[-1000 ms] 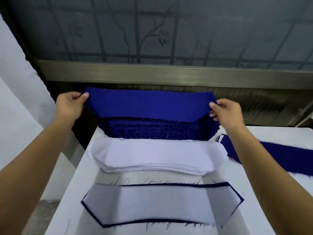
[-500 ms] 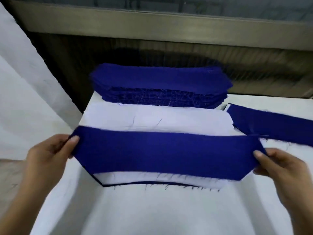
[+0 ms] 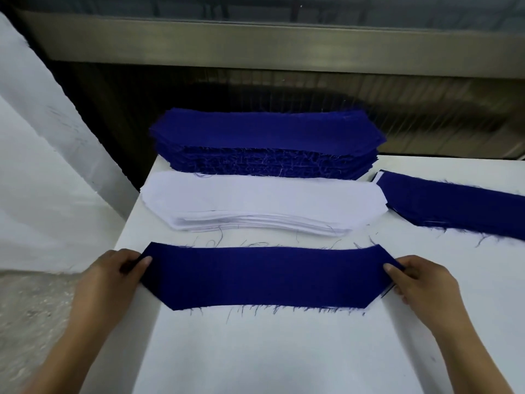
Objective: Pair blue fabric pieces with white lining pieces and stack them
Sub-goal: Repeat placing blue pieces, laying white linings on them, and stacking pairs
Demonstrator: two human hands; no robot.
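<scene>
As it comes down from the far blue stack (image 3: 267, 132), where it hung lifted a second ago, a single blue fabric piece (image 3: 267, 277) now lies flat on the near part of the surface (image 3: 270, 351), covering the white-topped pair that lay there. The left hand (image 3: 113, 277) pinches its left tip and the right hand (image 3: 420, 282) its right tip, thumbs on top. Beyond it sits the white lining stack (image 3: 261, 197), and loose blue pieces (image 3: 454, 206) lie to the right. A new pair looks begun, with a white lining likely due next.
</scene>
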